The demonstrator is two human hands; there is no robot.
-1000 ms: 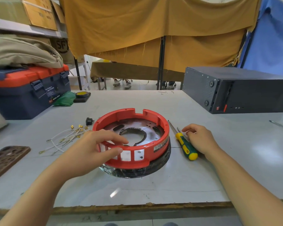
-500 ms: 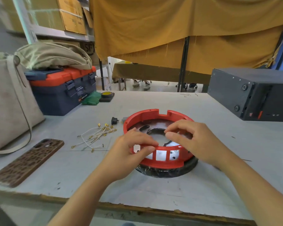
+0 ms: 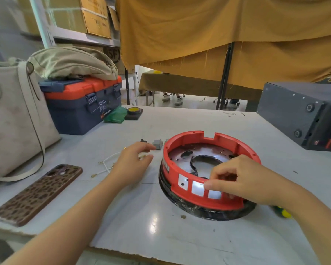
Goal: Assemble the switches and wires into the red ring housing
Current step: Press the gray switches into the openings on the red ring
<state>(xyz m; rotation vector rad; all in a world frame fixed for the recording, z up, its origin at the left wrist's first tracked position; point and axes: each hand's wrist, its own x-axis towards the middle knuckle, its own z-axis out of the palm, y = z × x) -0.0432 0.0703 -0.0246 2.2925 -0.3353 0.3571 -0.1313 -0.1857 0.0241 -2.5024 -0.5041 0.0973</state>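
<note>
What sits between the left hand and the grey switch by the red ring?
Nothing visible: only bare table separates the left hand from the grey switch. The wires lie under and beside the hand.

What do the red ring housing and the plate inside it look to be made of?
Red ring housing: probably moulded plastic, matte, judging by its even colour, crisp notches and rectangular cutouts. Inner plate: likely sheet metal, grey and shiny, with reflections and punched holes. The black band under the housing looks glossy; its material is unclear.
</note>
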